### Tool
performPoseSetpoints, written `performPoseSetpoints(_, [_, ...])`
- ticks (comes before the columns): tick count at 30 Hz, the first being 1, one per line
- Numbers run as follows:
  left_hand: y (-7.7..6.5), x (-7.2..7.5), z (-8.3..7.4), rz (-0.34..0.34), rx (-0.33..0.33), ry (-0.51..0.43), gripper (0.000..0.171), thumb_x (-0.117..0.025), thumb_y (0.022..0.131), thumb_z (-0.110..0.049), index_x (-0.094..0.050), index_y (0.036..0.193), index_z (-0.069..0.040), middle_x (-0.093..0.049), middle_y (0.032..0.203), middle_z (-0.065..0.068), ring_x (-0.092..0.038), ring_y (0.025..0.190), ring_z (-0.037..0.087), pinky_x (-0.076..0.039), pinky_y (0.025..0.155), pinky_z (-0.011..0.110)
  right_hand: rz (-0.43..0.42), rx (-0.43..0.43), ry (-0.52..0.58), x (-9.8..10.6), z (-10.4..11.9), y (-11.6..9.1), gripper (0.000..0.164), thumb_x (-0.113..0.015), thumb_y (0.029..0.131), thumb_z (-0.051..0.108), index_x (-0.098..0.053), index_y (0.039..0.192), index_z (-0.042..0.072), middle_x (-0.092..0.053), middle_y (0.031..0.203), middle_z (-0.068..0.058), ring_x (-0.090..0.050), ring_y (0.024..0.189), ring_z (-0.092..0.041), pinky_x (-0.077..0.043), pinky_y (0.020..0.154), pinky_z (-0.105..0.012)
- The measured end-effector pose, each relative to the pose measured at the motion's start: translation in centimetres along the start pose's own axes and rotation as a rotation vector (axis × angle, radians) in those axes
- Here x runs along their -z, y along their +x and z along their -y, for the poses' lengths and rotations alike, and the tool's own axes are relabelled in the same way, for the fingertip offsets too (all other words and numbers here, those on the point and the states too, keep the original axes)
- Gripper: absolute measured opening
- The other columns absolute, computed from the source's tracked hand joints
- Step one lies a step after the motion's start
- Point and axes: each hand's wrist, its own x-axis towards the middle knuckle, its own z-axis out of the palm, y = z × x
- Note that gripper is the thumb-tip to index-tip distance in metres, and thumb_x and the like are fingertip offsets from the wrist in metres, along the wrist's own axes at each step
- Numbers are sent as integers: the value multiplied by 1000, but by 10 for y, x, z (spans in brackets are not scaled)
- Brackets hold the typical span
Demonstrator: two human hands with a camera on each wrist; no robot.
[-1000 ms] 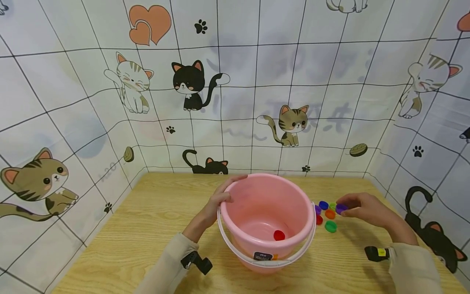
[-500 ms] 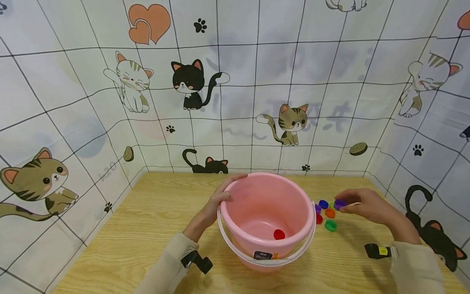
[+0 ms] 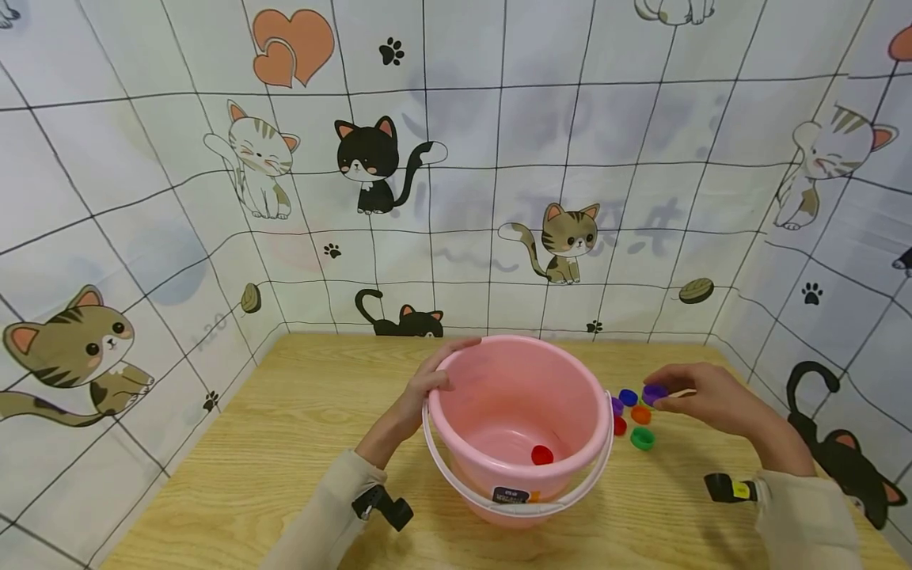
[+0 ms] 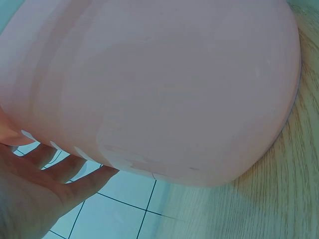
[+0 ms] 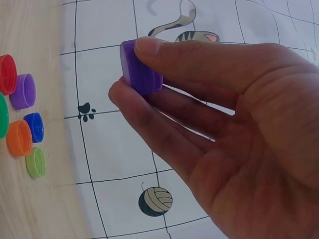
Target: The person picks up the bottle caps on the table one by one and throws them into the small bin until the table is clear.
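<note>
A pink plastic bucket [image 3: 513,388] stands upright on the table, its white handle [image 3: 520,511] hanging down at the front. My left hand [image 3: 413,404] grips its left rim, thumb over the edge; in the left wrist view the fingers [image 4: 84,184] lie along the outer wall. Inside the bucket a red bottle cap [image 3: 541,455] rests on the bottom. My right hand [image 3: 701,396] pinches a purple bottle cap [image 5: 142,67] between thumb and fingertips, raised above the table to the right of the bucket.
Right of the bucket lie several loose caps: orange [image 3: 641,415], green [image 3: 643,438], blue [image 3: 628,397], red [image 3: 620,426], another purple one [image 3: 617,406] and a light green cap [image 5: 36,162]. A cat-printed sheet [image 3: 463,206] hangs behind the wooden table [image 3: 285,443].
My right hand has lifted the purple cap slightly and carried it a little left towards the bucket. The left hand and the bucket have stayed put.
</note>
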Motion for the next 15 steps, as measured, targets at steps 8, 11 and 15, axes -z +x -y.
performPoseSetpoints(8, [0, 0, 1, -2, 10, 1, 80, -44, 77, -13, -41, 157, -19, -45, 153, 18, -57, 119, 40, -59, 86, 44, -3, 24, -6, -2, 8, 1, 39, -75, 93, 23, -70, 125, 1, -75, 115, -12, -71, 106, -32, -60, 87, -47])
performPoseSetpoints(11, [0, 0, 1, -2, 10, 3, 80, -44, 77, -14, -41, 157, -20, -45, 153, 18, -56, 120, 40, -59, 87, 47, -1, 28, 6, -2, 11, 1, 39, -75, 93, 23, -70, 125, 1, -75, 115, -12, -71, 106, -31, -61, 87, -45])
performPoseSetpoints(15, [0, 0, 1, -4, 13, 10, 80, -44, 78, -14, -41, 157, -19, -45, 153, 18, -56, 120, 39, -58, 88, 48, 9, 36, 23, -3, 12, 3, 38, -75, 93, 21, -70, 125, 0, -75, 114, -12, -71, 106, -31, -61, 87, -44])
